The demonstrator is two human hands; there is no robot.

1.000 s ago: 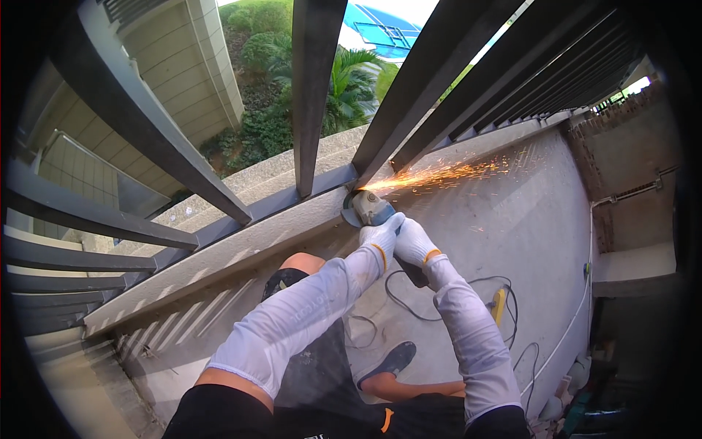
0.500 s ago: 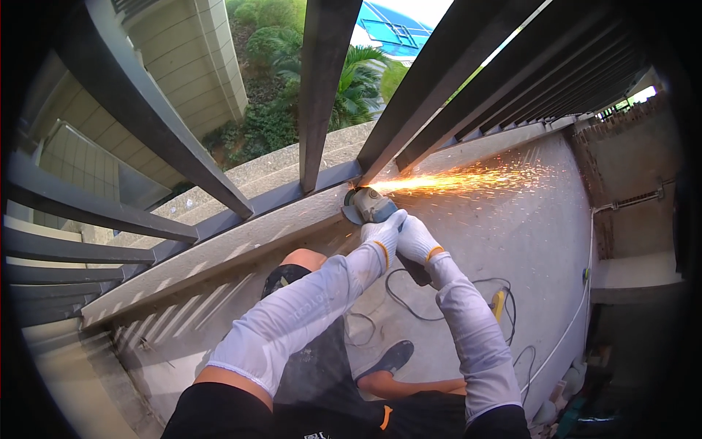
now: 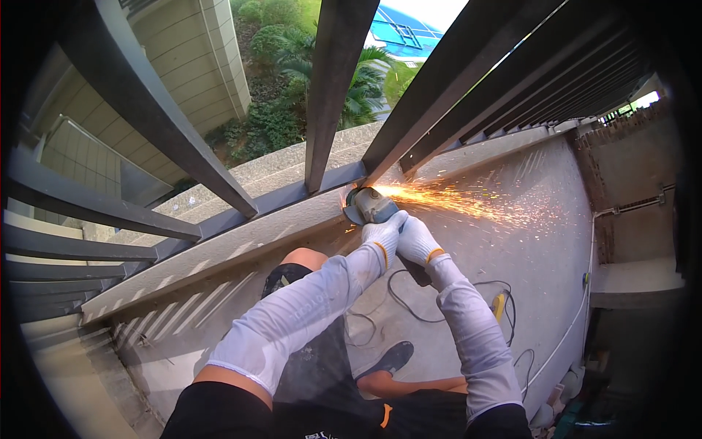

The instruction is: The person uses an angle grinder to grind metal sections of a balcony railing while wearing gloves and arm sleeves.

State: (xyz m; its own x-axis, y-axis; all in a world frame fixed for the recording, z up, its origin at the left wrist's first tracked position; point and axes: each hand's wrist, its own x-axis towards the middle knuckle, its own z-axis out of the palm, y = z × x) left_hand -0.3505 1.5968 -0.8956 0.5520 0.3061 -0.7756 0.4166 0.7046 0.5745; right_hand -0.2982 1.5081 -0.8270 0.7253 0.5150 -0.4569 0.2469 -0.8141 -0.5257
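An angle grinder (image 3: 374, 206) is held between my two hands, its guarded disc against the bottom rail (image 3: 333, 178) of a dark metal railing, near the foot of an upright bar. Bright orange sparks (image 3: 446, 199) stream from the disc to the right. My left hand (image 3: 384, 233), in a white knitted glove, is closed around the front part of the grinder. My right hand (image 3: 418, 241), gloved the same way, grips the grinder's body farther back. The fingers of both hands are partly hidden behind the gloves' backs. The exact contact of disc and metal is hidden by glare.
A dark cable (image 3: 409, 309) loops over the concrete floor (image 3: 468, 256). Near it lies a yellow object (image 3: 499, 306). My bent leg and shod foot (image 3: 395, 358) are below the grinder. Beyond the railing are shrubs (image 3: 270, 124) and a beige building wall (image 3: 190, 66).
The spark stream now slants lower and spreads wider to the right. My view has shifted slightly; both hands keep their hold on the angle grinder at nearly the same spot.
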